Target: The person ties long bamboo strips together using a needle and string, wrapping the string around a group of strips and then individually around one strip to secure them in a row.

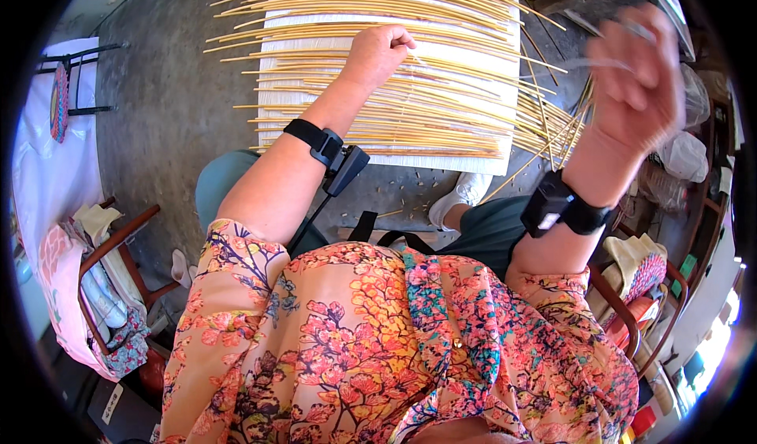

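Long, thin yellow stalks, like reeds, lie side by side across a white board. My left hand is above the middle rows, its thumb and fingertips pinched on a thin pale thread. Faint thread lines cross the stalks below it. My right hand is raised beyond the board's right edge, fingers curled and smeared by motion. A pale strand stretches from it toward the stalks. Whether both hands hold one same thread is unclear.
Loose stalks jut past the board's right edge. Wooden chairs with cloths stand at left and right. Plastic bags and shelves line the right side. Small cut bits lie on the grey floor near my shoe.
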Available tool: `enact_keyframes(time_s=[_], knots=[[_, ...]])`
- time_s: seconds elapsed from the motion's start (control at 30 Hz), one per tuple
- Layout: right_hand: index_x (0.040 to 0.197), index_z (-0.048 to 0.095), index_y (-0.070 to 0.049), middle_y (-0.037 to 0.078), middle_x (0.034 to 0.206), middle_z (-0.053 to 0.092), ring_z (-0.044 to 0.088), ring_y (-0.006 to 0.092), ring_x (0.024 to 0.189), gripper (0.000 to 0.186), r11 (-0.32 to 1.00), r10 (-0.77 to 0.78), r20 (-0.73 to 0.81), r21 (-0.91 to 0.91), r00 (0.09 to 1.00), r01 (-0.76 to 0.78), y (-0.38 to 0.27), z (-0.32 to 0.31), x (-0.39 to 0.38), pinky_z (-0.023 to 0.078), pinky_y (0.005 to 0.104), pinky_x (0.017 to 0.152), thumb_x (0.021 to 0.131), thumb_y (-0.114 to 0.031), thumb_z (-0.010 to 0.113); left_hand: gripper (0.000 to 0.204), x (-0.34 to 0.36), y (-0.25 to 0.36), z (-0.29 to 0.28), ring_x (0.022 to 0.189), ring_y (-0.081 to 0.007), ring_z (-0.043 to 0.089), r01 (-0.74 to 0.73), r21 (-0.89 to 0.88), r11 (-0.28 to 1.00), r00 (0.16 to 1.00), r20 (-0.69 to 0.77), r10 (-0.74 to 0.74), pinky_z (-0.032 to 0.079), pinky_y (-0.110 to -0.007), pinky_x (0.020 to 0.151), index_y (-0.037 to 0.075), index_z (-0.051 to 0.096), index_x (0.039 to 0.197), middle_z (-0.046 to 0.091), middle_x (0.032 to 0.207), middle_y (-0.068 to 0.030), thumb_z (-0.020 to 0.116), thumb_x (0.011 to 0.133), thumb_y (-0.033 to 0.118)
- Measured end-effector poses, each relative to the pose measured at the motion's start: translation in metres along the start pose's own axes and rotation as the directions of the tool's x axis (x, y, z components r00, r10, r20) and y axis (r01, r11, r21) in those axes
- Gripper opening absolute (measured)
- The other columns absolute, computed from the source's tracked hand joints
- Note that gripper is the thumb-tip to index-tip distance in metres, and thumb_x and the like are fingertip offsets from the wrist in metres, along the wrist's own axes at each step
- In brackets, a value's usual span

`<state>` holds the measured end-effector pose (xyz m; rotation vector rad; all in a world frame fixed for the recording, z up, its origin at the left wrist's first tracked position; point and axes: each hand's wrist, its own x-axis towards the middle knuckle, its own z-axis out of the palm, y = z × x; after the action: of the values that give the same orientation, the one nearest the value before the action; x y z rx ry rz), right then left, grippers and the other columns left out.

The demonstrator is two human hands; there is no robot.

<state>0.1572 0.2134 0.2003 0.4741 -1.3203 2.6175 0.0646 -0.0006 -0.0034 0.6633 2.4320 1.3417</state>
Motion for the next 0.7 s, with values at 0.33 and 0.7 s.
enact_keyframes(time_s=[0.33, 0.7], knots=[[0.087, 0.06, -0.004, 0.01, 0.071, 0.061, 0.058, 0.0197, 0.063, 0.014, -0.044, 0.231, -0.358, -0.933, 0.905, -0.358, 0.16, -0.06, -0.027, 0.047, 0.0325, 0.059, 0.081, -0.017, 0.061, 0.01, 0.0, 0.003, -0.003, 0.072, -0.0134, 0.061, 0.122, -0.085, 0.989, 0.993, 0.022, -0.12, 0.049, -0.026, 0.067, 0.004, 0.067, 0.084, 0.066, 0.078, -0.0054, 0.063, 0.075, 0.006], [0.086, 0.063, -0.013, 0.011, 0.086, 0.06, 0.062, 0.0309, 0.069, 0.009, -0.348, 0.222, -0.243, -0.924, 0.944, -0.156, 0.191, -0.073, -0.035, 0.05, 0.0399, 0.061, 0.078, -0.015, 0.059, 0.007, -0.002, 0.004, -0.003, 0.07, -0.0169, 0.063, 0.072, -0.112, 0.991, 0.996, -0.039, -0.077, 0.05, -0.028, 0.067, 0.005, 0.068, 0.079, 0.067, 0.075, -0.008, 0.062, 0.075, 0.004]])
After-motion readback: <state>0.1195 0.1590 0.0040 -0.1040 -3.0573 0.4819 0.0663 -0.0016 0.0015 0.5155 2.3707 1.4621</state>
